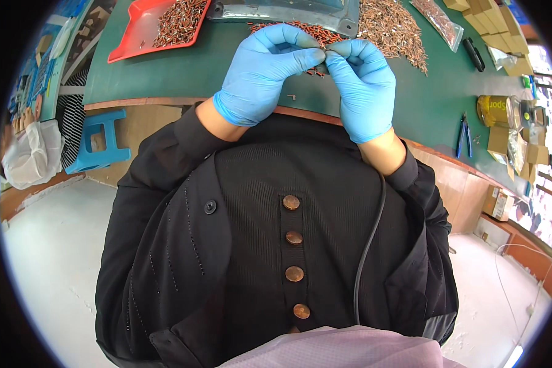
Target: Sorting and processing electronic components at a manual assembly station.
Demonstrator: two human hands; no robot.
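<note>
You're looking through a heavy fisheye — black corners, edges bending at the rim. Light's bright and even, shadows soft. Glare blows out the far right, and your centre stays sharp — no motion blur.

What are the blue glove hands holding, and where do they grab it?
The left hand and right hand pinch one tiny part between their fingertips, where they meet. It is too small and covered to tell which part is gripped.

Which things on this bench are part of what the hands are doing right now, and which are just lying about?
In use:
left hand and right hand, pinching one small part together
red parts behind the hands
brown parts pile

Lying about:
red tray
blue pliers
yellow tin
cardboard boxes
blue stool
</note>
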